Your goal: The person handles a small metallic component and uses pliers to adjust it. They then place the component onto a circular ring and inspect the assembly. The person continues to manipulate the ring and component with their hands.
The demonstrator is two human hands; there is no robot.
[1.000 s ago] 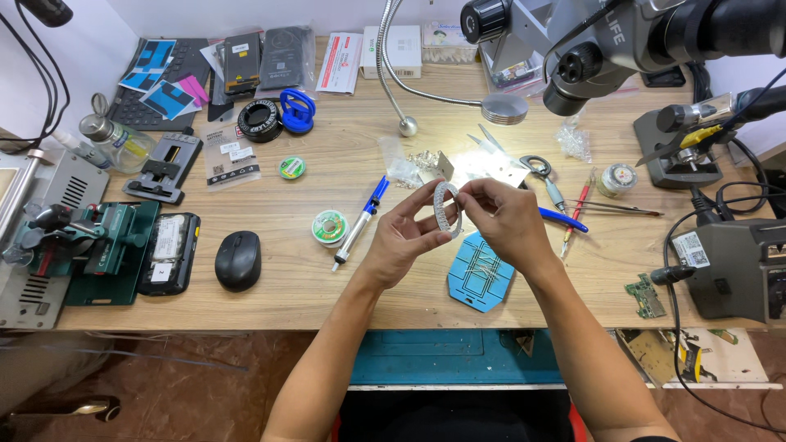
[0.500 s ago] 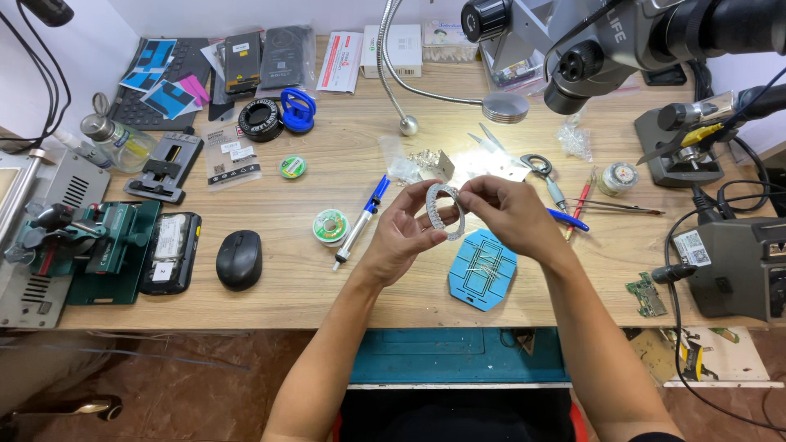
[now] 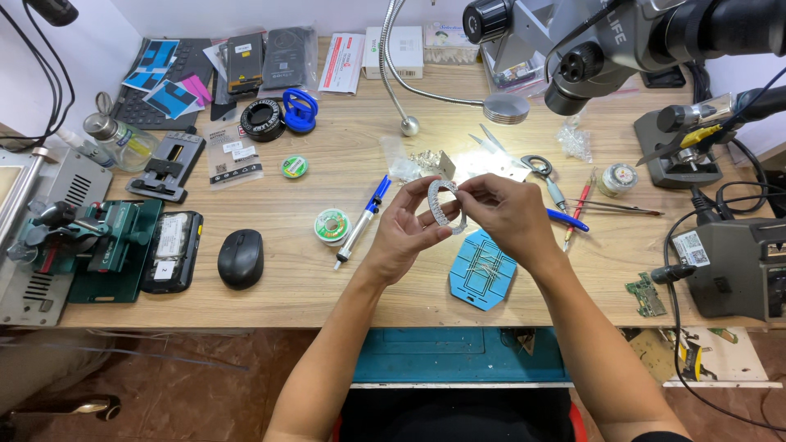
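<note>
Fingertips of both hands pinched onto a small silvery ring-shaped band (image 3: 444, 204), held upright above the desk. Left hand (image 3: 407, 231) gripping the band's lower left side, thumb and forefinger closed on it, remaining fingers curled beneath. Right hand (image 3: 509, 214) pinching the upper right edge, thumb and forefinger together on the band, knuckles turned toward the camera.

Directly below the right hand: blue octagonal mat (image 3: 482, 268) flat on the wooden desk (image 3: 311, 270), a few fine wires on it. Just left of the hands: blue-and-white pen-shaped tool (image 3: 363, 221) lying at a slant, with a green-labelled solder spool (image 3: 332, 225) beside it. Further left: black mouse (image 3: 241, 258), then a black phone (image 3: 171, 250) face-down against a green clamp fixture (image 3: 98, 245).

Right of the hands: blue-handled cutters (image 3: 566, 218), red-handled tool (image 3: 575, 211), tweezers (image 3: 614, 208). Small green circuit board (image 3: 646, 295) near the front right edge. Behind the hands: clear plastic bags (image 3: 409, 162) with small parts, scissors (image 3: 542, 170). Overhead at top right: microscope head (image 3: 606, 41). Far right: soldering station (image 3: 737, 262) with cables.
</note>
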